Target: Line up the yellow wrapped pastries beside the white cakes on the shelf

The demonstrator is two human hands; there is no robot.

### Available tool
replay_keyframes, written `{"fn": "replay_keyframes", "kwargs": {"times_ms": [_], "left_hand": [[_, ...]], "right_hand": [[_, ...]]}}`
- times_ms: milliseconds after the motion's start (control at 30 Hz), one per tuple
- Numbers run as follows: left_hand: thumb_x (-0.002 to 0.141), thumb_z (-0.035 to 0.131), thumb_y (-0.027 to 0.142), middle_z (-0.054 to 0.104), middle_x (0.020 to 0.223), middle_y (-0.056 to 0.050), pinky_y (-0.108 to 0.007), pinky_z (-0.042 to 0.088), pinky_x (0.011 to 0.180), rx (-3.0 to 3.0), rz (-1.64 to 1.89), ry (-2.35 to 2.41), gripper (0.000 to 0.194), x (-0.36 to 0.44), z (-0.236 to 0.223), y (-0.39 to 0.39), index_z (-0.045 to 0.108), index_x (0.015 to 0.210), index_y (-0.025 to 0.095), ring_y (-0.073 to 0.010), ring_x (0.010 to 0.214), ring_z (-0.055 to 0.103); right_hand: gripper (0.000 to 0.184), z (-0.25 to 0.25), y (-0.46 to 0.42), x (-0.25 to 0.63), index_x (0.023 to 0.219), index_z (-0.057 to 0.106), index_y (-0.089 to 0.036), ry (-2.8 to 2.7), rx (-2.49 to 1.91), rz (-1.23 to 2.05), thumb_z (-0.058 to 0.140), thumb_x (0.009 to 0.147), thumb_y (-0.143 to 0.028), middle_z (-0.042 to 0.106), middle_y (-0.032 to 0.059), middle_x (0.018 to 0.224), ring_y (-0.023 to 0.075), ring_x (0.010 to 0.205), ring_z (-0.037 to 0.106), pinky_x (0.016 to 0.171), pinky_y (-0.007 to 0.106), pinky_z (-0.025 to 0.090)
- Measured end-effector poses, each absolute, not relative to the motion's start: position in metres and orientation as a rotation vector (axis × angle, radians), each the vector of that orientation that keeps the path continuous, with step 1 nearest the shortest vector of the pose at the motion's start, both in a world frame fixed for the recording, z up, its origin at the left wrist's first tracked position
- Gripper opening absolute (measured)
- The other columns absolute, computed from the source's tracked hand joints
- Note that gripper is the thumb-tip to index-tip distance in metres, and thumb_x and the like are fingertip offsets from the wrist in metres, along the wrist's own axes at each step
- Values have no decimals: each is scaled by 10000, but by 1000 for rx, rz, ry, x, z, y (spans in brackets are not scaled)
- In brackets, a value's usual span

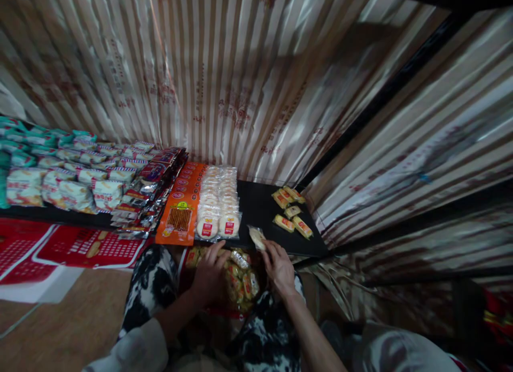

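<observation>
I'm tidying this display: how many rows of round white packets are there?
2. The left row is next to the orange pack; the right row is alongside it, nearer the yellow packets on the black surface. Individual packets overlap, so some may be hidden.

A slim, pale packet [256, 237] in a clear wrapper is held aslant at the front edge of the black surface [258, 201], its far end pointing toward the back left corner; any print on it is too blurred to read.

Below that front edge, a red bag [226, 311] stands open at the top, with a heap of small gold-yellow snacks [235, 286] inside, lying at all angles in shiny wrappers. One near the top of the heap looks more silvery.

Toward the surface's right edge lie yellow packs [302, 227] with orange-red labels: a cluster near the back right corner, one small pack in front, then two more, slanted and just beside each other.
</observation>
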State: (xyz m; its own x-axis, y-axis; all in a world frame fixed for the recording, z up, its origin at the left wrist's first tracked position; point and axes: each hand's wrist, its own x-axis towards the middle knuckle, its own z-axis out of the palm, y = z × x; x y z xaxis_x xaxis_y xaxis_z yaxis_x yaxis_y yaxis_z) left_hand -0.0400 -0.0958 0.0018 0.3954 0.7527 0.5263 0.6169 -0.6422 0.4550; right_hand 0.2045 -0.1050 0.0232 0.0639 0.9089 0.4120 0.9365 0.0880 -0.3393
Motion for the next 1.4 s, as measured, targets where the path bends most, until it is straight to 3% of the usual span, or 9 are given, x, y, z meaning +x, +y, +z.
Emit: {"fn": "replay_keyframes", "kwargs": {"times_ms": [200,300,533,733,867,967,1067,1267,1400], "left_hand": [[894,344,186,517,1287,-149,-429,417,1018,2269,1038,1230,354,-30,17,-101,567,1162,125,-230,1207,476],[886,401,247,541,1257,-162,-429,418,1018,2052,1058,1193,364,-24,27,-101,541,1187,97,-235,1193,492],[796,548,302,636,1044,-124,-293,546,720,1155,1015,1070,595,-16,24,-94,356,1325,111,-144,784,646],[748,594,362,685,990,-100,-293,550,716,936,1103,1031,443,-23,22,-86,537,1115,119,-176,812,660],[739,566,283,689,1043,-75,-325,528,819,1318,992,1263,403,-50,28,-81,587,1119,150,-203,921,646],[765,553,288,691,1076,-58,-346,487,902,1745,786,1274,368,-73,36,-76,619,1116,202,-219,985,631],[826,508,346,678,1120,-63,-334,481,909,1991,686,1139,370,-86,45,-71,611,1152,205,-218,1018,626],[828,494,319,652,1165,-87,-342,477,926,2166,703,1097,417,-81,48,-56,571,1214,183,-218,1055,611],[804,482,223,679,1037,-79,-329,512,864,2082,806,1193,445,-70,47,-45,537,1240,156,-187,902,640]], "right_hand": [[413,58,-124,203,1139,622,-160,-1739,-1800,336,396,902,-411,685,114,1075,246,964,644,865,389,502],[414,78,-126,190,1154,620,-182,-1741,-1726,627,407,895,-425,701,81,1043,229,907,659,814,353,513],[426,93,-110,156,1024,654,-179,-1514,-1539,1000,475,836,-516,699,36,880,177,770,622,699,280,501],[443,48,-109,118,861,641,-192,-1262,-1516,1179,441,821,-585,644,17,652,154,567,578,535,263,474],[335,21,-118,104,925,653,-215,-1353,-1683,936,484,832,-489,687,39,738,185,617,626,567,304,508],[418,23,-118,103,1130,611,-188,-1490,-1809,503,587,786,-423,674,111,1038,251,926,631,812,397,508],[462,35,-114,102,1224,569,-196,-1677,-1731,353,592,802,-383,607,110,1207,262,1126,542,967,426,430],[330,35,-103,97,1083,652,-208,-1646,-1644,542,590,801,-366,689,81,1021,232,942,617,841,371,498],[358,28,-94,102,1027,639,-174,-1359,-1685,754,587,775,-423,697,57,868,195,730,632,680,311,517]]}}
